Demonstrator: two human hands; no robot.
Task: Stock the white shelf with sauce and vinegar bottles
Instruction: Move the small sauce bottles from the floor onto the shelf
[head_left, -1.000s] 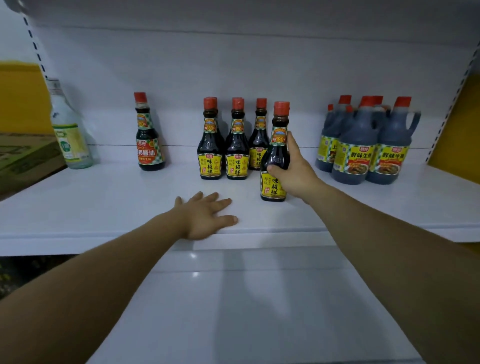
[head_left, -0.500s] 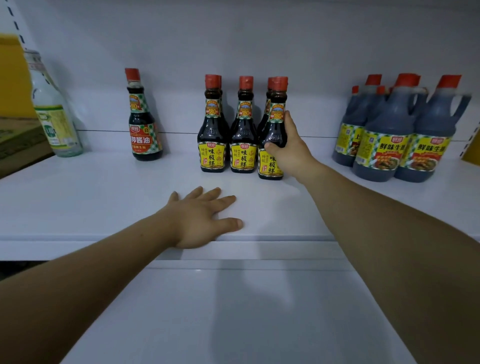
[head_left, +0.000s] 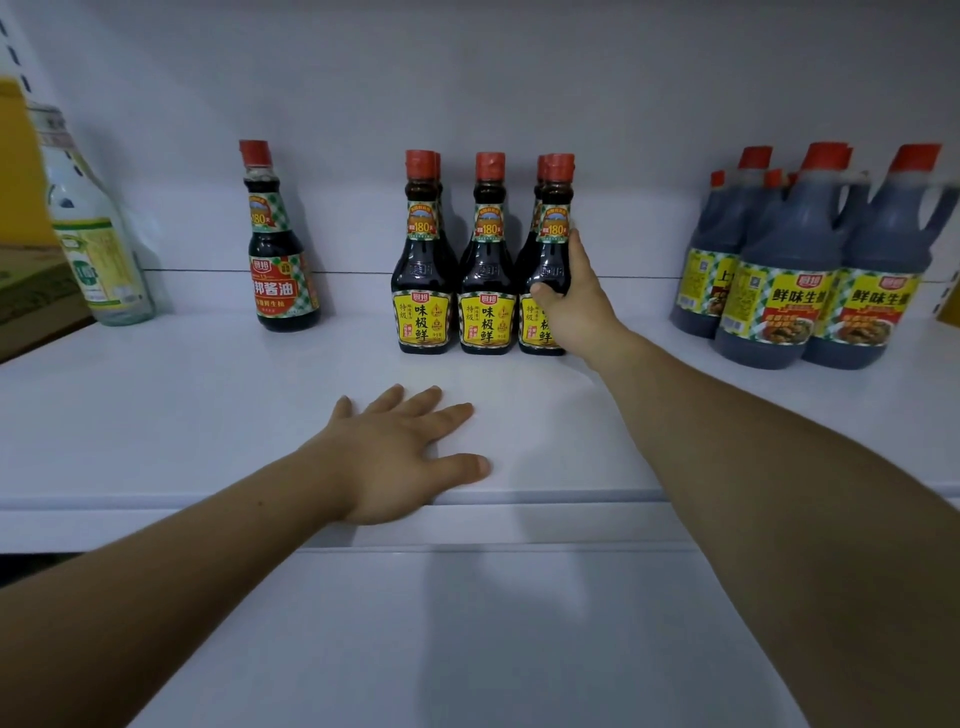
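Note:
My right hand grips a dark sauce bottle with a red cap and yellow label. The bottle stands upright on the white shelf, at the right end of a front row with two matching bottles; more of the same stand behind them. My left hand rests flat, fingers spread, on the shelf near its front edge. A single sauce bottle with a red label stands further left. A clear vinegar bottle stands at the far left.
Several large dark jugs with handles and red caps crowd the right of the shelf. A cardboard box sits at the far left. A lower white shelf lies below. Bare shelf shows between the bottle groups.
My right hand has slid the gripped bottle back from the open front area into line beside the two front bottles. My left hand has stayed flat on the shelf.

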